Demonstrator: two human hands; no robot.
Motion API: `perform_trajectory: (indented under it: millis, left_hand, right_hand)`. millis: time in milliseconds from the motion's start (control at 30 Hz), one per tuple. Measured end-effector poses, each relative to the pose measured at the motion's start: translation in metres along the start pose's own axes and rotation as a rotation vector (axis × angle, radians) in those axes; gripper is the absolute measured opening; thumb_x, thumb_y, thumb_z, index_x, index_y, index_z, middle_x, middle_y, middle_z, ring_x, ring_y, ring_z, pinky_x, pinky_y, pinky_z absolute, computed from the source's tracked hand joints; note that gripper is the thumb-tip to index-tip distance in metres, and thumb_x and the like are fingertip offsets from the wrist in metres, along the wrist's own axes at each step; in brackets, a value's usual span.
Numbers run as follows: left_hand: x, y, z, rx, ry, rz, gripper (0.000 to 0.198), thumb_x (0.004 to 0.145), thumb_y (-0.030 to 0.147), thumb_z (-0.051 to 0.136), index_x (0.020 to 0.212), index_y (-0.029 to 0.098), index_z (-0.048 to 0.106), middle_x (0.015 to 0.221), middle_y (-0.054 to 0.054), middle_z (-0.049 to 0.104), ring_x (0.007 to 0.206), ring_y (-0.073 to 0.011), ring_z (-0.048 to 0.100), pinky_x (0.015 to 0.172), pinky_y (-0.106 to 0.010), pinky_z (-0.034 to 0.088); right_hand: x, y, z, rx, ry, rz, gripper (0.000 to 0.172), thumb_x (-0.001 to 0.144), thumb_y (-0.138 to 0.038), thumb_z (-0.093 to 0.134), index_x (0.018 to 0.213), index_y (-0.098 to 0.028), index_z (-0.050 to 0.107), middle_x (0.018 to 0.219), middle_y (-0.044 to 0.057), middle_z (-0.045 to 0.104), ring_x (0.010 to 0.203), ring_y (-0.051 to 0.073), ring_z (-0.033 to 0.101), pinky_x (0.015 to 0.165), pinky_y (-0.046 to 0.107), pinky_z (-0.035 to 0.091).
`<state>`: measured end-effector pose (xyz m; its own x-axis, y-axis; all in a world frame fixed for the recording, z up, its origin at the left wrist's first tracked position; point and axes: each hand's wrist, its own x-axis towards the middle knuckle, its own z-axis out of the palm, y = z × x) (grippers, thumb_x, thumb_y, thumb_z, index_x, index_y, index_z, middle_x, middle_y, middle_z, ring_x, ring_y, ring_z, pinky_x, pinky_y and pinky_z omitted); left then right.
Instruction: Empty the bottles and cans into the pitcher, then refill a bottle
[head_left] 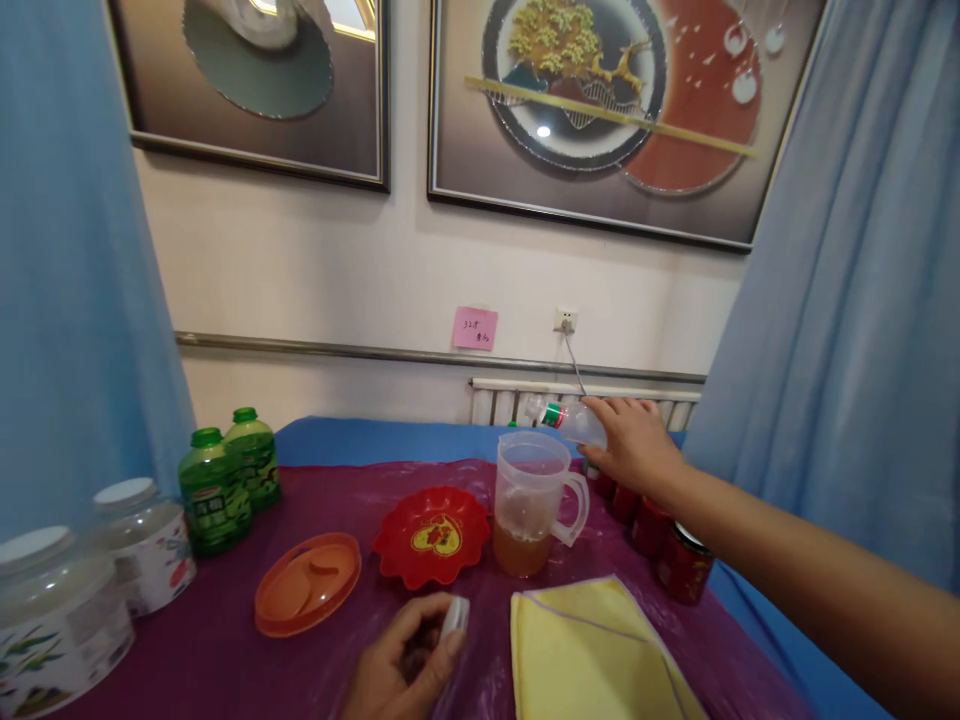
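My right hand [637, 440] reaches forward and is closed around a clear plastic bottle [577, 423] with a green-and-red label. The bottle lies almost level, its neck pointing left, above and behind the rim of a translucent plastic jug [532, 490]. Amber liquid with foam on top fills the jug's lower part. Low in the centre, my left hand [409, 655] pinches a small whitish piece [454, 616], whose exact kind I cannot make out. Beyond that hand sits a red scalloped plate [390, 540] with a gold print. A folded yellow cloth [592, 655] lies to its right.
An orange lid-like dish [307, 585] lies left of the plate. Two green bottles [217, 495] and two white-lidded jars [56, 625] stand at the left. Several red cans [684, 562] line the right, beneath my forearm. Purple plastic sheeting [330, 490] covers the table.
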<state>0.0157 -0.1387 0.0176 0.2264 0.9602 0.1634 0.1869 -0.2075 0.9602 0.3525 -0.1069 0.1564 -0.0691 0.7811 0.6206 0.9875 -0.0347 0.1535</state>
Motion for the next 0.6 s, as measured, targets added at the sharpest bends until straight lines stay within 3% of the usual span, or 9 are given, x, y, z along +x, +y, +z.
perform_trajectory:
  millis: [67, 167, 333, 433, 600]
  left_hand:
    - [0.008, 0.013, -0.001, -0.05, 0.04, 0.044, 0.05, 0.074, 0.061, 0.074, 0.103, 0.02, 0.074, 0.1, -0.006, 0.077, 0.094, -0.025, 0.071, 0.082, -0.028, 0.058]
    - [0.014, 0.039, 0.002, -0.172, 0.07, 0.097, 0.052, 0.075, 0.055, 0.076, 0.116, 0.023, 0.069, 0.114, -0.006, 0.076, 0.107, -0.0248, 0.07, 0.092, -0.029, 0.057]
    - [0.008, 0.072, 0.011, -0.15, 0.026, 0.215, 0.046, 0.078, 0.048, 0.075, 0.118, 0.025, 0.069, 0.122, -0.007, 0.073, 0.111, -0.0255, 0.07, 0.097, -0.034, 0.057]
    - [0.001, 0.074, 0.014, 0.039, 0.014, 0.285, 0.039, 0.079, 0.044, 0.074, 0.114, 0.025, 0.072, 0.121, -0.007, 0.073, 0.107, -0.0253, 0.07, 0.099, -0.037, 0.056]
    - [-0.002, 0.074, 0.012, 0.289, -0.044, 0.316, 0.034, 0.08, 0.041, 0.073, 0.111, 0.028, 0.075, 0.111, -0.006, 0.075, 0.097, -0.0237, 0.071, 0.092, -0.035, 0.058]
  right_hand:
    - [-0.025, -0.008, -0.003, 0.142, 0.09, 0.045, 0.056, 0.086, -0.043, 0.066, 0.135, -0.018, 0.055, 0.117, 0.015, 0.069, 0.107, 0.034, 0.061, 0.093, 0.049, 0.041]
    - [-0.075, -0.04, -0.001, 0.395, 0.175, -0.016, 0.058, 0.086, -0.038, 0.065, 0.139, -0.02, 0.049, 0.123, 0.014, 0.067, 0.108, 0.032, 0.062, 0.094, 0.049, 0.044]
    - [-0.146, -0.097, 0.014, 0.564, 0.209, -0.033, 0.064, 0.082, -0.031, 0.067, 0.141, -0.024, 0.044, 0.126, 0.013, 0.065, 0.113, 0.033, 0.062, 0.094, 0.048, 0.047]
    - [-0.165, -0.107, 0.025, 0.547, 0.258, -0.036, 0.069, 0.078, -0.026, 0.068, 0.142, -0.023, 0.043, 0.124, 0.013, 0.066, 0.111, 0.033, 0.062, 0.092, 0.048, 0.048]
    - [-0.178, -0.102, 0.042, 0.457, 0.315, -0.093, 0.073, 0.073, -0.021, 0.068, 0.143, -0.021, 0.045, 0.119, 0.014, 0.067, 0.104, 0.033, 0.065, 0.087, 0.048, 0.05]
